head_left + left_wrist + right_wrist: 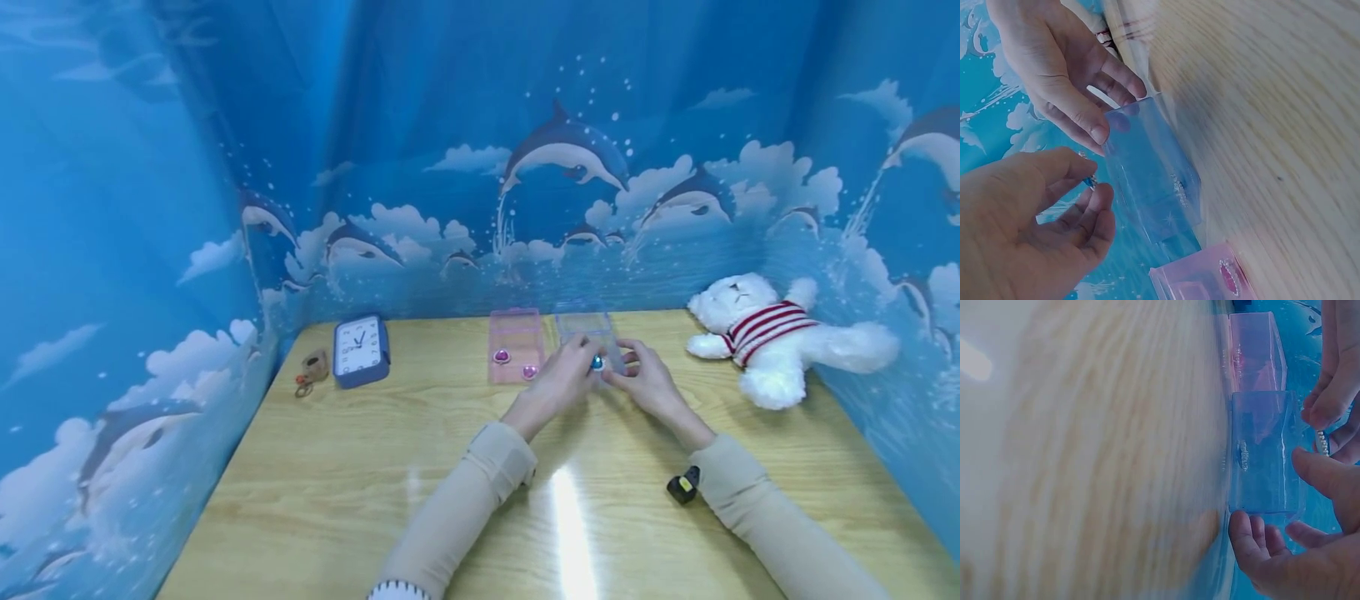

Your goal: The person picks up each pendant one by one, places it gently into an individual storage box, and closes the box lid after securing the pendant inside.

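My left hand (564,371) pinches a small blue jewel with a beaded silvery edge (1090,181) between thumb and fingers, just above a clear blue plastic box (1147,156). Another piece with a beaded rim (1179,190) lies inside that box. The box's lid (582,322) stands raised at the back. My right hand (647,382) holds the box by its right end, thumb and fingers at its walls. To the left lies an open pink plastic box (516,326) with two pink jewels, one of them a rimmed pink gem (501,356).
A blue-framed clock (362,352) and a small brown item with a ring (312,368) lie at the back left of the wooden table (337,492). On the right a white teddy bear (776,333) in a striped sweater lies near the dolphin-print curtain (450,100).
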`<state>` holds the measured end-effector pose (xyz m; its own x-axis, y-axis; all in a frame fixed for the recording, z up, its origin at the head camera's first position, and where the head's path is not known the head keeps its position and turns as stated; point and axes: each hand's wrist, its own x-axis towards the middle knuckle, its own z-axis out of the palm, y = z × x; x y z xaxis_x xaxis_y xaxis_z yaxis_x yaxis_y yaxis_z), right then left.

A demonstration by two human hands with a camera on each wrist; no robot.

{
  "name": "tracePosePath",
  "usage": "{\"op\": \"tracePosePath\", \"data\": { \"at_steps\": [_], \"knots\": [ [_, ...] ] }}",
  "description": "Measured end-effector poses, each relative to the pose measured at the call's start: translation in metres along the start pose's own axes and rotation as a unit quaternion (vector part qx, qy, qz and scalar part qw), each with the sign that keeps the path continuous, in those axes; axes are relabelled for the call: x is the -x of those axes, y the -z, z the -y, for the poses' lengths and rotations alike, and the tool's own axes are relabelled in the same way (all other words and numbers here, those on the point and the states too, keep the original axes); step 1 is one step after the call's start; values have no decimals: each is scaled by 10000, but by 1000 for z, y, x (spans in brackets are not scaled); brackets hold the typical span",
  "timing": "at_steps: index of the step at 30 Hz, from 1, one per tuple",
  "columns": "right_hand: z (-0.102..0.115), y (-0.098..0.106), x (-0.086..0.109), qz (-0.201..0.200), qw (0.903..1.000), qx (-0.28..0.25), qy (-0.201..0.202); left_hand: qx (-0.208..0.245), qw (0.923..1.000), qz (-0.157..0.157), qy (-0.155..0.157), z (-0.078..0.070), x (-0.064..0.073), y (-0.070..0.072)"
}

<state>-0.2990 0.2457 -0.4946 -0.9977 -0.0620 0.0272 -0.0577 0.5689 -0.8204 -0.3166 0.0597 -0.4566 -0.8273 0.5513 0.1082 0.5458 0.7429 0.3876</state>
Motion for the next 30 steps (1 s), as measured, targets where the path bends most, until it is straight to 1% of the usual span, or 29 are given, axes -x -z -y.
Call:
{"op": "tracePosePath", "data": {
  "at_steps": [9,13,17,21,23,30],
  "knots": [
    [1,0,1,18,10000,-3,27,116,9993,-75,346,-1,-10,1],
    [-1,0,1,6,10000,-6,16,73,9994,-106,323,0,-12,-2],
    [-2,0,1,-18,10000,-5,17,136,9994,-193,254,0,-15,-6],
    [-3,0,0,-39,10000,-2,5,267,9990,-224,286,0,-18,-9],
    [-3,0,0,-67,10000,-16,9,262,9989,-241,319,-1,-20,-9],
    [-3,0,0,-13,10000,-52,-50,-153,9977,-350,567,-6,-25,-10]
  ]
}}
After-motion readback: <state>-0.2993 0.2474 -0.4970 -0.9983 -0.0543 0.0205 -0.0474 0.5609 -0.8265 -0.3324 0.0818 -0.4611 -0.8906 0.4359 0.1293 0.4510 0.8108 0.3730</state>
